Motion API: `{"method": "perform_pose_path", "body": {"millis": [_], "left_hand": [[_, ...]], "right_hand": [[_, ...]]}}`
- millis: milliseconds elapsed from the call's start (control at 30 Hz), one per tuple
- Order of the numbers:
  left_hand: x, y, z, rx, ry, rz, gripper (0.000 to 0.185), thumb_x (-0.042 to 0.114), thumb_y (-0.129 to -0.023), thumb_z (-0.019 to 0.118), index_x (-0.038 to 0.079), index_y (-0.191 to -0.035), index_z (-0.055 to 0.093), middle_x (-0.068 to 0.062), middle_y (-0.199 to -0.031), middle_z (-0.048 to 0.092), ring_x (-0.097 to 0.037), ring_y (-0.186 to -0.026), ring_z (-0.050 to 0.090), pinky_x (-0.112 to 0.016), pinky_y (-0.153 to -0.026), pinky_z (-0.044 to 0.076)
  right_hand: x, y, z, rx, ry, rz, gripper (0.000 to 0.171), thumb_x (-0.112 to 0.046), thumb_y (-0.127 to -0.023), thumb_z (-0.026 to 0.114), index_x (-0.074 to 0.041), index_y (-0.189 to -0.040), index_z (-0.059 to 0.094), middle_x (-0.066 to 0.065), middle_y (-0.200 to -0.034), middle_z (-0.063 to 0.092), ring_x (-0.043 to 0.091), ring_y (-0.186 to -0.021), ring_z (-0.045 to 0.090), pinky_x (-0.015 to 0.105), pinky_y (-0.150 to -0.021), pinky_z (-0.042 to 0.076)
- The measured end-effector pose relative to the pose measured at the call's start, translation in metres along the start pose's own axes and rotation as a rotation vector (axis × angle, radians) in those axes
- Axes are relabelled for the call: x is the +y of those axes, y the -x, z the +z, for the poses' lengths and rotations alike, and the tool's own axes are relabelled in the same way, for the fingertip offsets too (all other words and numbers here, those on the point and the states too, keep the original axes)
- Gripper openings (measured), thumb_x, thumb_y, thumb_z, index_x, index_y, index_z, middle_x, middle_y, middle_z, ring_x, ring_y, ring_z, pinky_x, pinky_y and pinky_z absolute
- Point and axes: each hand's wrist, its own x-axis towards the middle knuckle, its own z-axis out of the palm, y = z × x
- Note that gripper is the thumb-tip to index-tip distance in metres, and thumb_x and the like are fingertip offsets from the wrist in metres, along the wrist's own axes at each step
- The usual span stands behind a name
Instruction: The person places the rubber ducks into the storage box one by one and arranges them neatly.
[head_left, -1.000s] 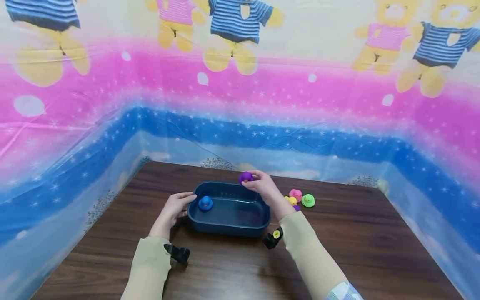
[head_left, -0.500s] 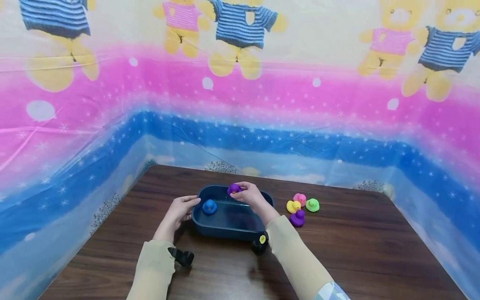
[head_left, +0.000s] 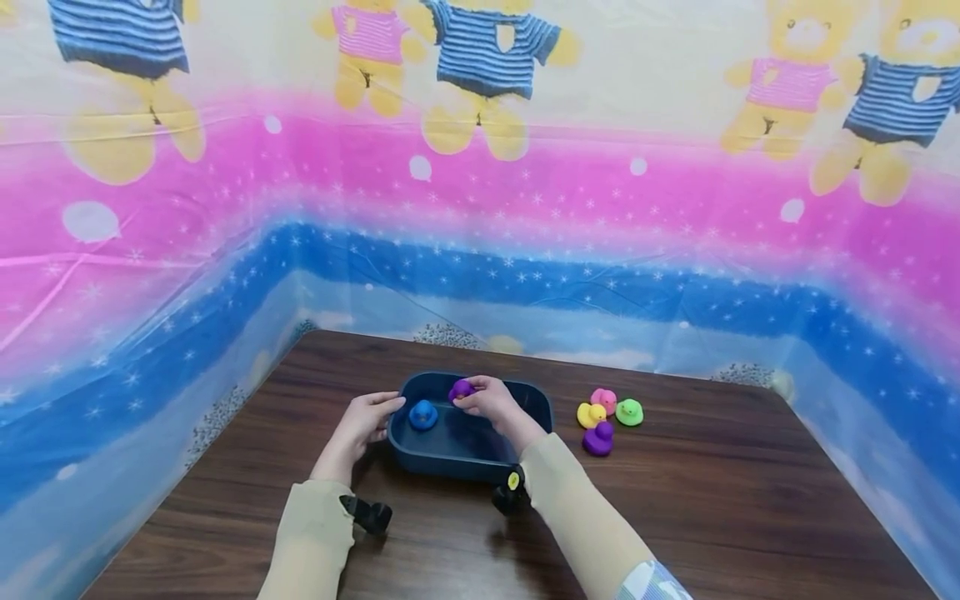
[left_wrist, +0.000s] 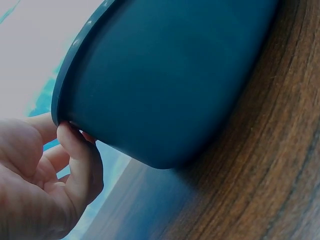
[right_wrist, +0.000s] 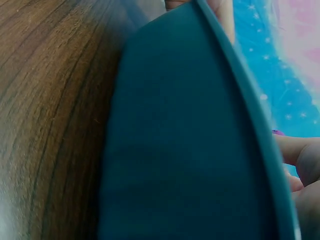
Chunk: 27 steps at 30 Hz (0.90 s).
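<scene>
A dark blue oval-cornered basin (head_left: 465, 468) stands on the wooden table. My left hand (head_left: 362, 427) grips its left end, thumb and fingers pinching the rim, as the left wrist view (left_wrist: 65, 165) of that hand also shows. Over the inside of the basin, my right hand (head_left: 497, 405) pinches a purple rubber duck (head_left: 460, 389) between thumb and fingers. A blue rubber duck (head_left: 423, 415) sits inside the basin near its left end. In the right wrist view the basin's wall (right_wrist: 185, 130) hides most of the right hand and nearly all of the purple duck.
To the right of the basin, a yellow duck (head_left: 591, 415), a pink duck (head_left: 603, 401), a green duck (head_left: 629, 412) and a second purple duck (head_left: 598, 439) cluster on the table (head_left: 712, 483). A printed cloth (head_left: 480, 283) surrounds the table's back and sides.
The right hand has carried the purple duck leftward from the basin's back rim to over its inside, lower down. The left hand keeps its grip on the rim. The head view has shifted slightly.
</scene>
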Motion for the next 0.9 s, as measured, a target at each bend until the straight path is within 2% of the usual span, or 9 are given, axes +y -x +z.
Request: {"method": "perform_pose_path", "body": {"millis": [333,500,667,900], "left_hand": [[0.002,0.0,0.001,0.006,0.003,-0.017,0.048,0.025,-0.101,0.056,-0.002,-0.14,0.049,0.004,-0.068,0.046,-0.008,-0.06,0.046,-0.019,-0.057,0.042],[0.002,0.0,0.0,0.006,0.005,-0.022,0.047,0.025,-0.101,0.055,-0.001,-0.14,0.049,0.003,-0.072,0.049,-0.008,-0.061,0.047,-0.019,-0.057,0.042],[0.002,0.0,-0.001,0.006,0.012,-0.028,0.048,0.025,-0.101,0.056,-0.001,-0.14,0.049,-0.001,-0.082,0.056,-0.008,-0.063,0.05,-0.018,-0.058,0.044],[-0.001,-0.003,-0.001,0.006,0.025,-0.033,0.05,0.026,-0.1,0.056,-0.001,-0.141,0.048,-0.008,-0.101,0.061,-0.01,-0.07,0.054,-0.018,-0.061,0.047]], "right_hand": [[0.009,-0.003,0.007,-0.005,0.108,0.022,0.041,-0.003,-0.089,0.069,0.003,-0.128,0.058,0.021,-0.127,0.059,0.029,-0.11,0.06,0.042,-0.1,0.049],[0.011,-0.002,0.011,0.024,0.228,-0.012,0.036,-0.005,-0.086,0.073,0.0,-0.12,0.064,0.018,-0.121,0.062,0.028,-0.101,0.059,0.042,-0.097,0.051],[0.014,-0.003,0.015,0.042,0.343,-0.047,0.033,-0.006,-0.082,0.078,-0.001,-0.112,0.069,0.017,-0.114,0.066,0.026,-0.098,0.06,0.042,-0.094,0.051],[0.017,-0.004,0.019,0.046,0.394,-0.069,0.029,-0.005,-0.08,0.079,-0.003,-0.108,0.071,0.015,-0.11,0.068,0.024,-0.095,0.06,0.041,-0.092,0.051]]}}
